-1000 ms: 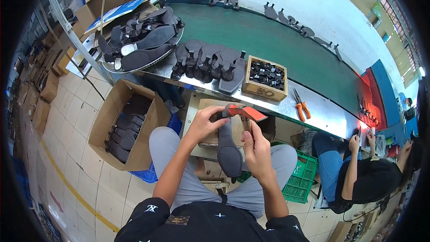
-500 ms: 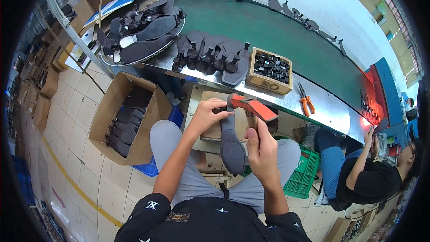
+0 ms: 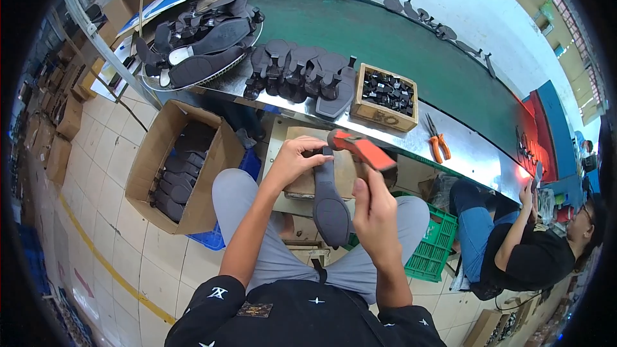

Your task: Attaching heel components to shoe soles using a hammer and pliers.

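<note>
Tiled floor (image 3: 122, 186) lies leftmost, with a cardboard box (image 3: 209, 193) of dark soles – finished or waiting, I cannot tell – then a row of heeled soles (image 3: 295, 71) on the bench (image 3: 379, 38). The left hand (image 3: 290, 164) pinches the narrow end of one sole (image 3: 331, 209) between the knees, seemingly mid-work; the right hand (image 3: 376, 215) grips a red hammer (image 3: 367, 152), and many small black pieces (image 3: 387, 93) remain boxed

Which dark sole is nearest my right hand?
The dark sole beside the orange hammer, its narrow end at your left hand. All others are farther off, some in the cardboard box, some on the bench.
</note>
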`<state>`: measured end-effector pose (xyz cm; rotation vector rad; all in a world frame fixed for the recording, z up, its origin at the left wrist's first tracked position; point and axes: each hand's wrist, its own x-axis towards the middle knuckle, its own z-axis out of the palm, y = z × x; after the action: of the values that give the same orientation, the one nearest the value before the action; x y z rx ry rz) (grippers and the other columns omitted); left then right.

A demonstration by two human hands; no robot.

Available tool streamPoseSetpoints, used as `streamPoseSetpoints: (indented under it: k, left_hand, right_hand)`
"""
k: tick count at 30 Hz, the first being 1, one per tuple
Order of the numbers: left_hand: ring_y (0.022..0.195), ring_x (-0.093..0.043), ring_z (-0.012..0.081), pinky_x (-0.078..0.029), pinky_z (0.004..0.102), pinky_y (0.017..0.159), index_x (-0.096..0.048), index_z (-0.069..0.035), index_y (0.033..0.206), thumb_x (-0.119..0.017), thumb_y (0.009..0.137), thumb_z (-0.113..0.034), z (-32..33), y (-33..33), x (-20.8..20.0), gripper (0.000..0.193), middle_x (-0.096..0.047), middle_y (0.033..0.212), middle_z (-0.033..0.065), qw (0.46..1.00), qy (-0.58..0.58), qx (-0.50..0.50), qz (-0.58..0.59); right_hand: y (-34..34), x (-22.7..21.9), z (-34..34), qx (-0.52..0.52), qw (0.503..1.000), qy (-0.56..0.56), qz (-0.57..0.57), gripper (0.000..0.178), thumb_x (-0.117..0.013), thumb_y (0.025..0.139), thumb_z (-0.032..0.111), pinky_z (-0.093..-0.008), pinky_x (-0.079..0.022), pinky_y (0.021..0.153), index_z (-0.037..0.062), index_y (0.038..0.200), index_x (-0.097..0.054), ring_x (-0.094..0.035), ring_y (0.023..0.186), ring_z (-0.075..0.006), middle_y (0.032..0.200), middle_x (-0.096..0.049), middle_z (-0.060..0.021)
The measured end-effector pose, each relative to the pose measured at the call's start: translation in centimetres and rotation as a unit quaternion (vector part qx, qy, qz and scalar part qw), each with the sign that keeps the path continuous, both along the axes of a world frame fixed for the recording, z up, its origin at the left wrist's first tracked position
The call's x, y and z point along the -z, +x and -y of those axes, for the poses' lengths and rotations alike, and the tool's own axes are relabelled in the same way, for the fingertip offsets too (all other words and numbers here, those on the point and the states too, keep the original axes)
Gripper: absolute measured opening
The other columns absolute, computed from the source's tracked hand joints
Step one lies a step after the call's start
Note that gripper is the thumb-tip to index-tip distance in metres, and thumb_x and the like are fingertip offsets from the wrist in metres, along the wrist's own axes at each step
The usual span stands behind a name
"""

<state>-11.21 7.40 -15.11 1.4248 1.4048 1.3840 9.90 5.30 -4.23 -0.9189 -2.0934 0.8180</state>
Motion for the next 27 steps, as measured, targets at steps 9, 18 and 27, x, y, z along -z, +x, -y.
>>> streamPoseSetpoints:
  k: [9,18,27]
  left_hand:
    - [0.113,-0.062,0.0239,-0.046,0.0355,0.098,-0.059,-0.004,0.132,-0.078,0.079,-0.022,0.8,0.0,-0.2,0.059,-0.069,0.12,0.0101,0.998,-0.051,0.02,-0.031]
    - [0.143,-0.036,0.026,-0.013,0.0487,0.12,-0.005,-0.002,0.156,-0.074,0.081,-0.044,2.6,0.9,0.0,0.111,-0.052,0.145,0.0054,0.952,-0.03,-0.071,-0.296]
    - [0.145,-0.032,0.032,-0.012,0.0516,0.119,-0.016,0.0,0.154,-0.076,0.077,-0.04,1.6,0.5,2.6,0.106,-0.036,0.153,0.0222,0.953,-0.09,-0.032,-0.289]
  right_hand:
    - [0.5,0.3,-1.4,0.004,0.997,0.071,-0.005,0.033,-0.05,0.103,0.015,-0.0316,-0.048,0.061,-0.0066,0.128,-0.05,-0.06,0.067,-0.0219,0.084,-0.062,-0.0165]
    - [1.0,2.0,-0.4,-0.032,0.995,0.099,-0.003,0.031,-0.044,0.103,0.022,-0.0342,-0.045,0.051,-0.0042,0.119,-0.047,-0.056,0.056,-0.0265,0.078,-0.059,-0.0132]
    - [2.9,-0.1,0.9,-0.055,0.992,0.1,-0.053,0.051,-0.055,0.094,0.006,-0.0437,-0.057,0.078,-0.0031,0.142,-0.04,-0.068,0.09,-0.0401,0.132,-0.055,-0.027]
